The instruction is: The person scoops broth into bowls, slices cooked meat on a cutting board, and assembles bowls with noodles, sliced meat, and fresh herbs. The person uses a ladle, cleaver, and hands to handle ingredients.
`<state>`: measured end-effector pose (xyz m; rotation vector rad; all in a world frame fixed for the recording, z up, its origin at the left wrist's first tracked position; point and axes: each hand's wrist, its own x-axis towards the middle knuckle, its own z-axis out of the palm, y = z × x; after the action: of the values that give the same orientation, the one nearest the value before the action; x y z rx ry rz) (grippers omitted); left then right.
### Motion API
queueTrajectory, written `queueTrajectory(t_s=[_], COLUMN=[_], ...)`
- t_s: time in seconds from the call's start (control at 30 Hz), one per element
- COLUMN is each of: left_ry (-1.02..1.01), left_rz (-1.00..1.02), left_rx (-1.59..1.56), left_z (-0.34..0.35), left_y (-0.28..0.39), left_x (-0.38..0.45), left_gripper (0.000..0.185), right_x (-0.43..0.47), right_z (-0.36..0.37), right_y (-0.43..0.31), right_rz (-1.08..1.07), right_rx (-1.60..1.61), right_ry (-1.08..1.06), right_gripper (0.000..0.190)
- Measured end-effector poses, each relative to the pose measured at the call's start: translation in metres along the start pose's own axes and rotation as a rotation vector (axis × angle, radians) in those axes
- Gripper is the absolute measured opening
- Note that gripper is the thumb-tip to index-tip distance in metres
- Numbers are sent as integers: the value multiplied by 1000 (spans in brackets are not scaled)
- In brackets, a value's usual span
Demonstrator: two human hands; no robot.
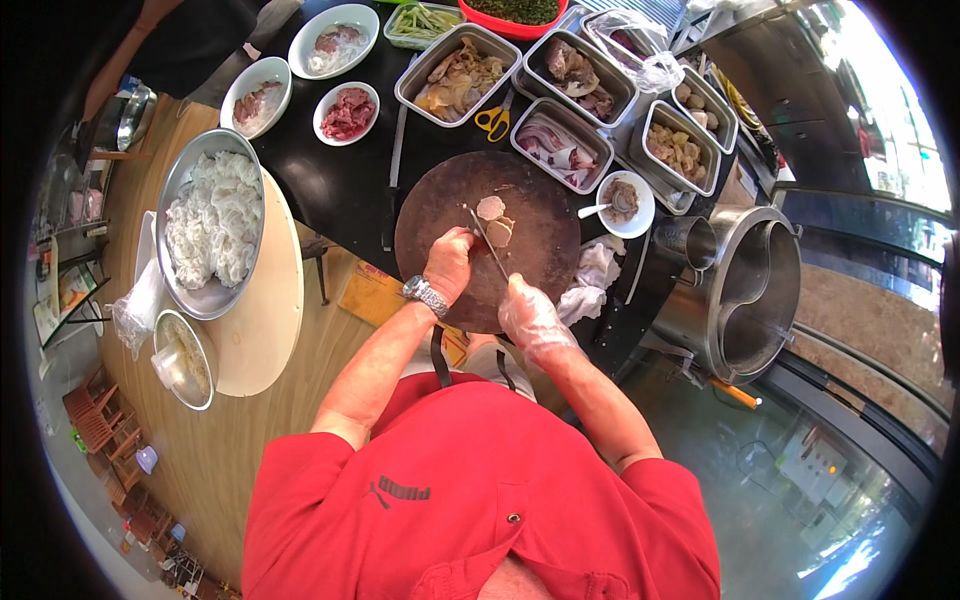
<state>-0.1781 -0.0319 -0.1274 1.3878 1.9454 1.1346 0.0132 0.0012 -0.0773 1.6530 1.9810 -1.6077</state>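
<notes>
On the round wooden chopping board [429, 196] lie two pale round meat slices [491, 208], close together, with small crumbs about them. A thin knife [492, 247] points away from me beside the slices. Its handle is in my right hand [531, 319], which wears a clear plastic glove. My left hand [450, 264], bare with a metal watch at the wrist, rests on the board left of the blade. Its fingers are curled close to the knife, and whatever may be under them is hidden.
Behind the board stand steel trays of meat [459, 79], yellow-handled scissors [495, 121] and a long knife [397, 161]. On the right are a bowl of mince with a spoon [637, 225], a cloth [592, 274] and a divided steel pot [750, 292]. A noodle basin [259, 187] stands left; a person [187, 45] is beyond.
</notes>
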Motion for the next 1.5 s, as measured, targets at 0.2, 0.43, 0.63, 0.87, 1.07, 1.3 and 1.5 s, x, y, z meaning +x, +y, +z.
queueTrajectory(t_s=[0.2, 0.43, 0.63, 0.87, 1.07, 1.3, 1.5], left_ry=[25, 27, 22, 37, -5, 67, -3], left_rz=[-43, -40, -36, -73, -89, -201, -284], left_rx=[-12, -18, -9, -7, 10, -50, -221], left_z=[-5, -8, -4, -4, -4, -6, -6], left_y=[1, 5, -2, -2, -3, -7, -23], left_x=[1, -1, 2, 1, 1, 6, -3], left_gripper=[17, 16, 16, 17, 14, 13, 15], right_x=[20, -15, 26, -8, 41, 31, 1], right_z=[3, -3, 3, -4, 22, 11, -2], right_y=[-21, -5, -31, -17, -14, -45, -62], right_rz=[-190, -208, 104, -170, -146, -328, -300], right_rx=[-161, -353, 71, -315, -178, -193, -169], right_ry=[49, 57, -113, 22, 33, 205, 246], right_gripper=[23, 14, 22, 14, 18, 34, 34])
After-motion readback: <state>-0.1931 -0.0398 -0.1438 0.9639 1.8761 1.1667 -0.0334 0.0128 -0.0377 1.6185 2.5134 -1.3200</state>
